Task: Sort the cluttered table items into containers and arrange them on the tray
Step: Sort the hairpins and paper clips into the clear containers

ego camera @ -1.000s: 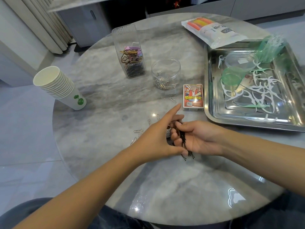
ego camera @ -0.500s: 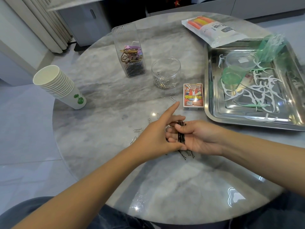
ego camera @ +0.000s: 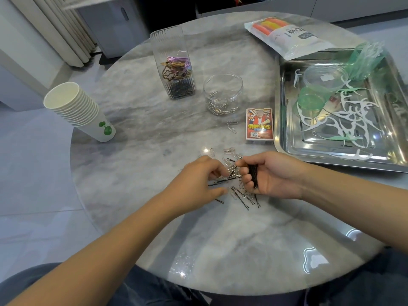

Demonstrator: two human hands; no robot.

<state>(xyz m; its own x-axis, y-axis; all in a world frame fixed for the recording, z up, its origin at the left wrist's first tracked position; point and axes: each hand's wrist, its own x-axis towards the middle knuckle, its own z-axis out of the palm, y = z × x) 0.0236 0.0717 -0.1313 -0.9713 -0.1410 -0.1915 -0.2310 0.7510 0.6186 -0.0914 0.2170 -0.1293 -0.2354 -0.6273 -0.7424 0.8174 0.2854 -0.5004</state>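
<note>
Holding bunch of black hairpins [ego camera: 253,176] in our right hand [ego camera: 270,175], fingers curled round it. Our left hand [ego camera: 198,180] low over table [ego camera: 136,120], fingertips pinching loose hairpin [ego camera: 223,181] from mixed pile of paperclips [ego camera: 231,160]. Round jar [ego camera: 223,93], ribbed container [ego camera: 173,65], metal tray [ego camera: 284,120] beyond.

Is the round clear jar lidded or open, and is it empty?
Open and not empty: the round clear jar shows no lid, and silver paper clips cover its bottom.
</note>
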